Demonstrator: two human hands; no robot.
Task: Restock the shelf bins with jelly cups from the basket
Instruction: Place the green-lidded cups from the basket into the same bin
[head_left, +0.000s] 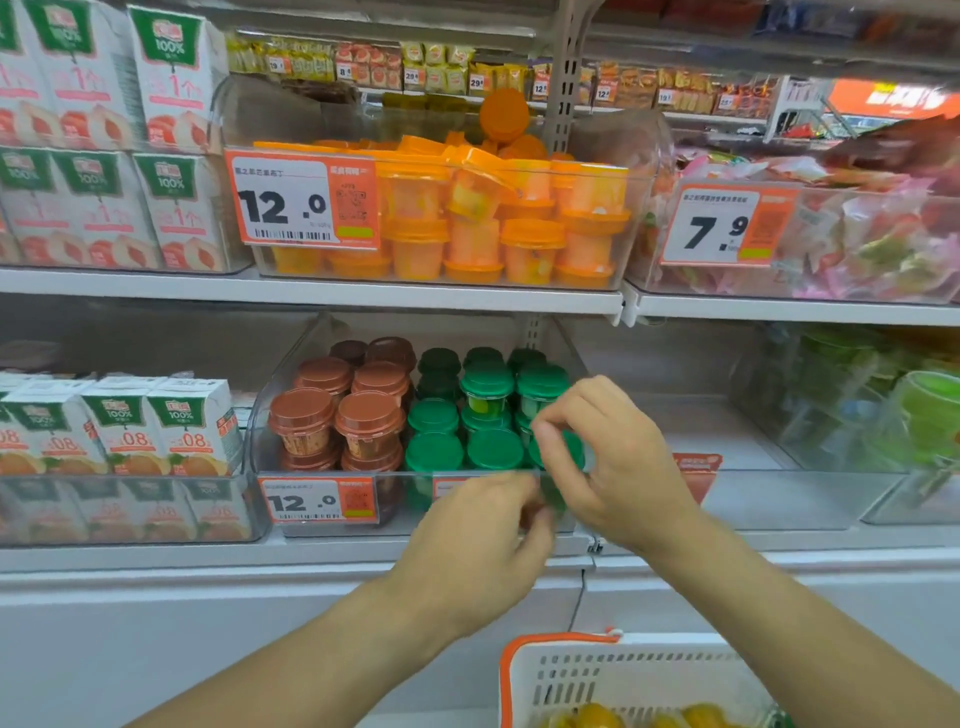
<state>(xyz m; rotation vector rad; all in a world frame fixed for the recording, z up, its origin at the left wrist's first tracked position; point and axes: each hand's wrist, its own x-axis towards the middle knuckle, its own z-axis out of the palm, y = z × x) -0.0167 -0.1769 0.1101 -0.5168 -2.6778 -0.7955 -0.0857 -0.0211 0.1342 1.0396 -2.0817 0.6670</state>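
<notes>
- Both hands are raised at the front right corner of the clear plastic lower shelf bin (291, 410), which holds brown-lidded jelly cups (304, 415) on its left side and green-lidded jelly cups (434, 452) on its right.
- The right hand (618, 467) has its fingers curled and thumb and fingertips brought together around the front right green-lidded cup (574, 457) at the bin's front wall; the lid shows between the fingers.
- The left hand (478, 540) sits just below and left of it, fingers curled in front of the bin's front wall; blur hides the fingertips, so I cannot tell whether it is gripping anything.
- The white slotted plastic basket with an orange rim (524, 675) is at the bottom right, with yellow-orange jelly cups (597, 717) showing inside.
- On the shelf above, a clear upper bin (644, 156) is filled with orange-lidded jelly cups (530, 234), stacked in about 3 layers.
- An orange-and-white price tag reading 12.0 (304, 202) hangs on the upper bin; a smaller 12.0 tag (317, 501) hangs on the lower one.
- White juice cartons with green labels (156, 426) stand to the left on both shelves.
- A 7.9 price tag (727, 226) marks the bin of wrapped sweets at the upper right.
</notes>
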